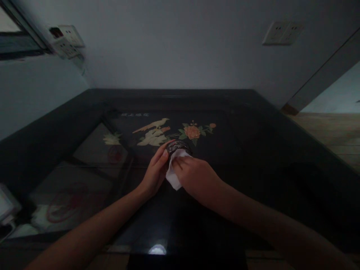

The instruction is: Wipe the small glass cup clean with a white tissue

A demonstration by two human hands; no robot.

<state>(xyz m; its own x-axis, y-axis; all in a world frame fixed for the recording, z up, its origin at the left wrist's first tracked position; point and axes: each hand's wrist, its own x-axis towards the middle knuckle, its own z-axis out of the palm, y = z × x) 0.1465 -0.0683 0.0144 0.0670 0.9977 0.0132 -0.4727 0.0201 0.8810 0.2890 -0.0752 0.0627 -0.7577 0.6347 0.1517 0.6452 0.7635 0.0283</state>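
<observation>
A small, dark, shiny round vessel [179, 144], glassy in look, is between my hands over the middle of the black table. My left hand [156, 170] is closed around its left side, thumb near the rim. Pinched in the fingers of my right hand [197, 178] is a white tissue [174, 179]. The tissue presses against the near side of the vessel, and one corner hangs down toward me. My right fingertips are partly hidden in its folds. Tissue and hands cover the vessel's lower part, so I cannot tell whether it touches the tabletop.
The glossy black table [253, 123] carries a bird picture [153, 133] and a flower picture [192, 132]. A white object [7, 204] sits at the left edge. Behind stands a pale wall [174, 45] with sockets [282, 33]; wooden floor [332, 131] shows at right.
</observation>
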